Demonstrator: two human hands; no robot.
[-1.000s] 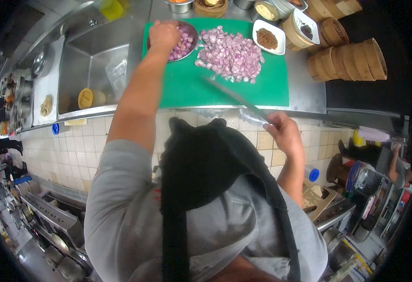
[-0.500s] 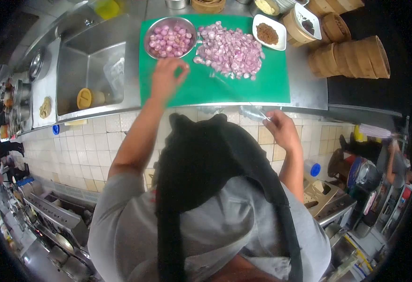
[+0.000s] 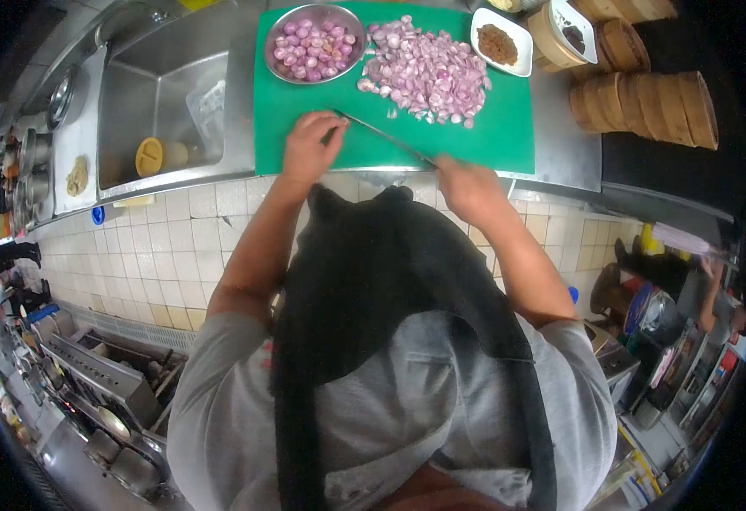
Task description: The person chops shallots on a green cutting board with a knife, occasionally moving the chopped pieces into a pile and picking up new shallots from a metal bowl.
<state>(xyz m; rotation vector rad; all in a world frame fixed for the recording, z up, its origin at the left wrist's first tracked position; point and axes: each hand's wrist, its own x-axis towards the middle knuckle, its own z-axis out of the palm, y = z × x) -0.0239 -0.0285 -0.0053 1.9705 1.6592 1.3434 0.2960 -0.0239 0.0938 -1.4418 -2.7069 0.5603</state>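
Note:
My right hand (image 3: 471, 189) is closed around the handle of a knife (image 3: 383, 134), over the front edge of the green cutting board (image 3: 496, 145). The blade slants up and left, its tip beside the fingers of my left hand (image 3: 312, 145). Those fingers are curled together in a pinch over the board, and whatever they hold is too small to make out. Behind my left hand a metal bowl (image 3: 276, 70) holds whole peeled shallots (image 3: 315, 47). To its right lies a wide pile of sliced shallots (image 3: 431, 72).
A white square dish (image 3: 521, 61) with brown paste sits at the board's back right corner. Bamboo steamers (image 3: 645, 106) lie stacked further right. On the left is a steel sink (image 3: 160, 102) with a yellow-lidded container (image 3: 150, 157). Another person (image 3: 714, 294) is at the far right.
My right hand has moved up and left with the knife, from beyond the counter's edge to the board. My left hand has come away from the bowl to the blade tip.

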